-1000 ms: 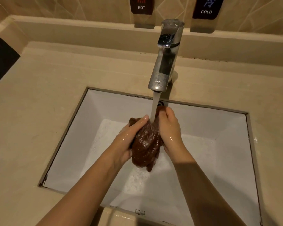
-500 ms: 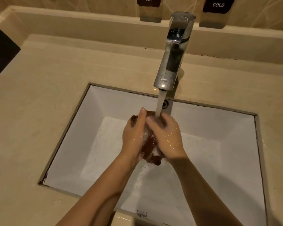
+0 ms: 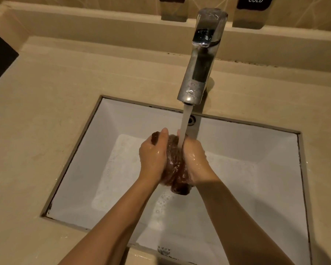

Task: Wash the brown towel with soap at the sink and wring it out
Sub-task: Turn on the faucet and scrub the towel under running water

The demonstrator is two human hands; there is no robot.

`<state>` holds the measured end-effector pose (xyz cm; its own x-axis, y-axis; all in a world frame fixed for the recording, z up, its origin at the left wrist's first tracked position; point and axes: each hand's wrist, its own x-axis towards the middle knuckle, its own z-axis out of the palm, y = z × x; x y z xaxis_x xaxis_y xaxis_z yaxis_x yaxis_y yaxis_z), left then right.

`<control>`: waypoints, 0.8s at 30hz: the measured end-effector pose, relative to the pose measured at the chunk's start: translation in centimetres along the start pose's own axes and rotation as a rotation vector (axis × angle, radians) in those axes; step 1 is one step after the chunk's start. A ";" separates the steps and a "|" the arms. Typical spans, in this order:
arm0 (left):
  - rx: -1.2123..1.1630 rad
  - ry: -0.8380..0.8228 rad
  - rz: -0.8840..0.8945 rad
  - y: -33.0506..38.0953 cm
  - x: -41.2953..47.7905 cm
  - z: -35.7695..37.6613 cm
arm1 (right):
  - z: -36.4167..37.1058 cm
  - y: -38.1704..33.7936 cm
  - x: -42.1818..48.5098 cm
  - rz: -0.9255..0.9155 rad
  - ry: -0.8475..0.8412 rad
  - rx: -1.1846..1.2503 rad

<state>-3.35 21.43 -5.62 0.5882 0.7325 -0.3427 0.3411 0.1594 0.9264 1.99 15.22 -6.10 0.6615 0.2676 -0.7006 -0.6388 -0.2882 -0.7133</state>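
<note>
Beige stone surface (image 3: 46, 111) frames a white rectangular sink (image 3: 256, 150). Over its basin the bunched, wet brown towel (image 3: 175, 165) is squeezed between both hands: left hand (image 3: 153, 155) and right hand (image 3: 195, 159) each curl round it, gripping. A water stream (image 3: 185, 119) from the chrome faucet (image 3: 201, 64) lands on the towel's top.
</note>
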 end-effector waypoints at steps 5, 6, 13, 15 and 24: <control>-0.001 -0.055 -0.043 0.0 0.3 -0.2 | -1.0 -1.1 0.1 0.128 -0.099 0.019; -0.006 -0.053 -0.070 0.1 0.4 -0.3 | -1.3 -1.2 0.2 0.116 -0.101 -0.031; -0.363 -0.190 -0.316 0.3 1.0 -1.8 | -4.1 -1.3 -1.0 -0.319 -0.235 -0.225; -0.477 -0.232 -0.360 0.4 0.8 -2.0 | -4.6 -1.1 -1.0 -0.390 -0.238 -0.136; -0.726 -0.448 -0.702 -0.6 0.3 -3.1 | -4.6 -0.5 -1.9 -0.343 -0.434 0.211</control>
<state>-5.66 23.59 -5.76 0.6948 0.0437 -0.7179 0.2785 0.9039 0.3245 2.89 10.61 -4.36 0.6514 0.6777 -0.3411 -0.5106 0.0590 -0.8578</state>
